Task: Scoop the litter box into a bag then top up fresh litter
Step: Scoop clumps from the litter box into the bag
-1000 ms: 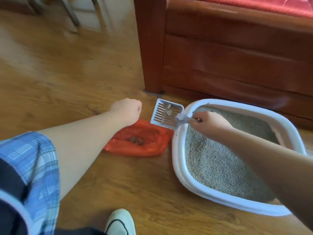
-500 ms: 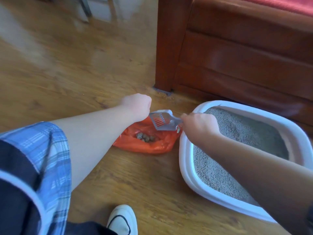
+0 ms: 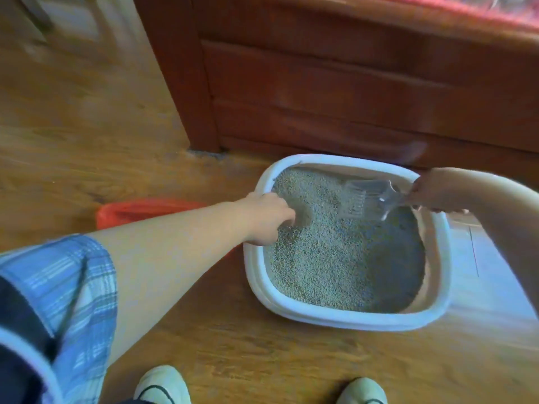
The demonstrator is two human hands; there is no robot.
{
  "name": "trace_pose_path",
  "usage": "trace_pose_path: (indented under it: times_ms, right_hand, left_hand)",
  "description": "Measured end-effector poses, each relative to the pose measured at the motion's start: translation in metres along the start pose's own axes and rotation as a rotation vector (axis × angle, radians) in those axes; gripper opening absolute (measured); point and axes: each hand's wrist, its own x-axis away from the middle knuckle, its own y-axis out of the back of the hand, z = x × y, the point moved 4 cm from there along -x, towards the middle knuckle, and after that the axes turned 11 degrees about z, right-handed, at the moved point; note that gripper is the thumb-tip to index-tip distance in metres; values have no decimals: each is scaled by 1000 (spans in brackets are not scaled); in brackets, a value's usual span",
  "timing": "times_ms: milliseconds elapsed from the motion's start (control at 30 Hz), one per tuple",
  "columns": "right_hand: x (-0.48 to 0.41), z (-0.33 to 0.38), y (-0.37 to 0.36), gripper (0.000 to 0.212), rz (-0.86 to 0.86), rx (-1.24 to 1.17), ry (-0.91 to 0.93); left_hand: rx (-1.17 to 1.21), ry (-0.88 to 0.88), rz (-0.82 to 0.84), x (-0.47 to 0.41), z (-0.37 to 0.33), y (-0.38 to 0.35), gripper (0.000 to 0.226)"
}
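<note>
Firmly, the right hand [image 3: 437,191] grips the handle of the grey slotted scoop [image 3: 357,201], its fingers curled round it above the far right corner of the litter box [image 3: 335,317]. The scoop reaches leftward from that hand, its slotted head tilted down over the litter [image 3: 326,266] near the back of the box; blur hides whether the head touches the grains or carries anything. The left hand [image 3: 267,220] sits at the box's left rim, fingers curled over the edge and down inside, holding the rim, with a shadow on the litter just beside the knuckles. Its forearm stretches in from the lower left out of a blue plaid sleeve [image 3: 58,301].

The white-rimmed box stands on the wooden floor [image 3: 87,147], filled with pale grey-green granules that lie darker along the right side. Left of the box lies the orange-red bag [image 3: 145,209], its near part covered by the left forearm and its contents out of sight. Behind the box rises dark reddish wooden furniture [image 3: 350,88], with a red cover [image 3: 495,13] along its top edge. Two light shoes, one [image 3: 162,386] and the other [image 3: 361,390], show at the bottom edge
</note>
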Motion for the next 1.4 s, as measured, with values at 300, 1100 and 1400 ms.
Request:
trace_pose_path:
  times_ms: [300, 1100, 1400]
  right_hand:
    - [19, -70, -37, 24, -67, 232, -324]
    - [-29, -79, -52, 35, -84, 233, -350]
    - [-36, -89, -52, 55, -73, 117, -317]
  left_hand:
    - [-88, 149, 160, -36, -24, -15, 35]
    - [-76, 101, 46, -25, -14, -30, 40]
    - [-120, 91, 47, -22, -8, -49, 44]
